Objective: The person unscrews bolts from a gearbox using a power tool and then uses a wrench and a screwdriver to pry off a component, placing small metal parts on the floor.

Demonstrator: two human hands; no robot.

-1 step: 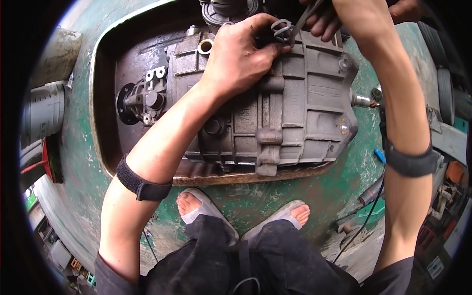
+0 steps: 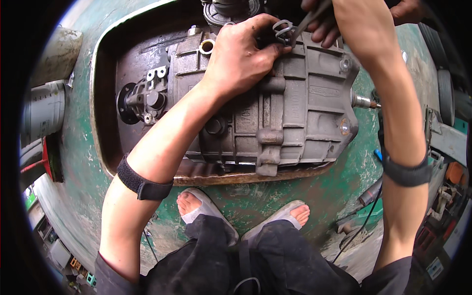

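As steadying seems needed, the left hand [image 2: 243,56] pinches the gearbox's [image 2: 319,98] twelve-o'clock loop [image 2: 282,32]; the right hand [image 2: 350,22] grips a bar [image 2: 306,22]

Grey cast-metal gearbox [image 2: 317,118], ribbed and grimy: lies lengthwise in a dark tray [image 2: 104,88], with a splined shaft [image 2: 364,102] pointing right and a round flange [image 2: 127,104] at left. Slim grey tool [image 2: 304,23], blurred: slants down beside a looped metal piece [image 2: 282,33].
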